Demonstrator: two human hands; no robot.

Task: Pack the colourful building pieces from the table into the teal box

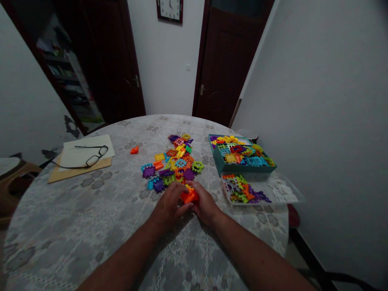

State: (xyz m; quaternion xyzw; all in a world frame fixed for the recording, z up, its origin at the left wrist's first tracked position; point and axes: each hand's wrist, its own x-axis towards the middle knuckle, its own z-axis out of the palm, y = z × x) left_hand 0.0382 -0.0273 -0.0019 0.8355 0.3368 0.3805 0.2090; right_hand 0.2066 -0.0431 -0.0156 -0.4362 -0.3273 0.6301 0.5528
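On the wall between two dark doors, a clock (170, 10), cut off by the top edge, shows readable numerals 7, 6, 5 and 4 along its lower dial. Both forearms slant inward over the patterned tablecloth (115, 226); the left hand (171, 203) and right hand (206, 202) meet, fingers curled around the orange toy piece (190, 195), which has a little yellow at its top. Just beyond lie multicoloured gear-shaped toy pieces (181, 163). Rightward sit a teal box (221, 165) and a clear plastic tray (298, 195), both holding more; eyeglasses (91, 161) lie leftward on paper (69, 150).
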